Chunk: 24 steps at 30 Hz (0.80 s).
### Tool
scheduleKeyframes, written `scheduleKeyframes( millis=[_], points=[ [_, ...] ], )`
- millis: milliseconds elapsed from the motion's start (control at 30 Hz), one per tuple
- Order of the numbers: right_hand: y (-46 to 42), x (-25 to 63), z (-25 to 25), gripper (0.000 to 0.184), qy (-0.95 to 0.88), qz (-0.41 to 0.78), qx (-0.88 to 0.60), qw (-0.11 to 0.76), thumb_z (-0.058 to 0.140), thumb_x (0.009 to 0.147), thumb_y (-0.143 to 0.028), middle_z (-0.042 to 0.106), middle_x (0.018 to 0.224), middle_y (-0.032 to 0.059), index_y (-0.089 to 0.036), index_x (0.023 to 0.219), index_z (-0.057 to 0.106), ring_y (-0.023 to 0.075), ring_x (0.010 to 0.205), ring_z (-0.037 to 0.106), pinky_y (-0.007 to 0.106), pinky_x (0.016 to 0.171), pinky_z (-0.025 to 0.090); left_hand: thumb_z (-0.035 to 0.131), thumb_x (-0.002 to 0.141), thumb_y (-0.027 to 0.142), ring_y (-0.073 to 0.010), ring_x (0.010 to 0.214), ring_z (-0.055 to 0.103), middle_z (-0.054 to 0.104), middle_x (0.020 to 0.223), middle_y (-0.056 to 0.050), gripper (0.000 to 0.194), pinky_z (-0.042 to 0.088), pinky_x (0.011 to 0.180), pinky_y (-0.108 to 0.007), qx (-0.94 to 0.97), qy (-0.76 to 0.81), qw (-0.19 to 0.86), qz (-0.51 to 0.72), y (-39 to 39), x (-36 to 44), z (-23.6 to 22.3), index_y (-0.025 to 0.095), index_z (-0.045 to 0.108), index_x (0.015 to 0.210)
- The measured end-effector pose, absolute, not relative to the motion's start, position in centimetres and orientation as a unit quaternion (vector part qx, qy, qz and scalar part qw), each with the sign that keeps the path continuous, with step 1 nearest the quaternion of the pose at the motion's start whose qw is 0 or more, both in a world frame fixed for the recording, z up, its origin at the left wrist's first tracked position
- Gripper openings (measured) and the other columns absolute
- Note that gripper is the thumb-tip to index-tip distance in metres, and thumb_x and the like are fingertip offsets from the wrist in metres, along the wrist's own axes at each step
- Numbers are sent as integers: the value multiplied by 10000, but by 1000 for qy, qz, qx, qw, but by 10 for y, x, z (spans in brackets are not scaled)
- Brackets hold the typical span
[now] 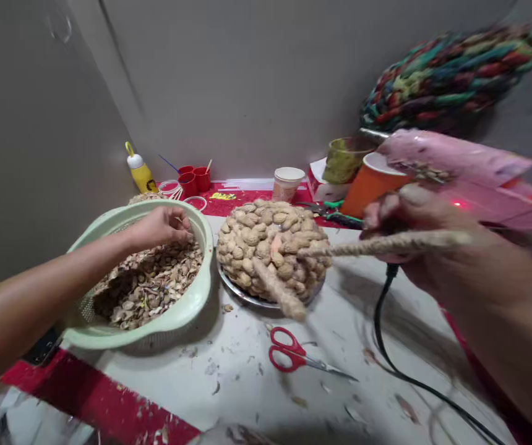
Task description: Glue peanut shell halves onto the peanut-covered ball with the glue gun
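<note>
Yellow bottle with white cap, small red cups, pale paper cup, multicoloured braided bundle, grey wall

From where I stand, I can't read any lettering. Behind the green basket, the yellow bottle bears a dark mark, too small to make out. To the basket's right and farther back, the white paper cup carries faint orange print, too blurred to read.
</note>
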State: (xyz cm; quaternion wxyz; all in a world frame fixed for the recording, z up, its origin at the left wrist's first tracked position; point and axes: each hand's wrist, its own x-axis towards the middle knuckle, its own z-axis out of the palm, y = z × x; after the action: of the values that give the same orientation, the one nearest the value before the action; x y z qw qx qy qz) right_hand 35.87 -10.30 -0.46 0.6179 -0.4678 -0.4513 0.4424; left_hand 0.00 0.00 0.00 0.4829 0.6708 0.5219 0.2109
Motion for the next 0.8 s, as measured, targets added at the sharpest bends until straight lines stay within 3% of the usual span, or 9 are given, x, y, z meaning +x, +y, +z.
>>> scheduleKeyframes(
  millis=[133, 300, 400, 500, 800],
  points=[
    [-102, 355, -2, 572, -445, 451, -457, 624, 910, 491, -657, 566, 608, 18, -172, 620, 634, 53, 417, 440, 172, 352, 277, 921, 629, 290, -116, 591, 637, 734, 703, -29, 295, 552, 605, -238, 657, 511, 517, 197, -2, -8, 18, 144, 756, 825],
    [-105, 354, -4, 513, -471, 459, -434, 616, 871, 619, -623, 564, 642, 14, -164, 646, 645, 46, 464, 444, 163, 371, 300, 922, 662, 350, -126, 614, 686, 759, 732, -62, 278, 584, 611, -219, 607, 504, 573, 223, -9, -17, 34, 145, 750, 733],
    [-107, 354, -4, 474, -485, 450, -424, 618, 846, 681, -601, 571, 665, 11, -171, 689, 648, 57, 504, 477, 166, 394, 329, 960, 600, 303, -147, 642, 723, 780, 789, -70, 310, 614, 623, -228, 572, 502, 593, 264, -15, -18, 43, 155, 748, 771],
    [-108, 355, -3, 471, -506, 438, -422, 612, 801, 741, -606, 557, 648, 5, -165, 707, 640, 55, 503, 473, 172, 413, 333, 973, 567, 250, -121, 554, 687, 760, 710, -46, 328, 593, 544, -194, 556, 485, 604, 302, -22, -14, 53, 167, 759, 801],
    [-112, 358, -1, 557, -534, 401, -454, 590, 722, 775, -690, 568, 709, 21, -149, 755, 592, 74, 551, 501, 200, 442, 358, 862, 733, 223, -94, 495, 635, 732, 646, -44, 152, 553, 472, -160, 557, 450, 600, 357, -30, 16, 73, 109, 767, 766]
  ],
)
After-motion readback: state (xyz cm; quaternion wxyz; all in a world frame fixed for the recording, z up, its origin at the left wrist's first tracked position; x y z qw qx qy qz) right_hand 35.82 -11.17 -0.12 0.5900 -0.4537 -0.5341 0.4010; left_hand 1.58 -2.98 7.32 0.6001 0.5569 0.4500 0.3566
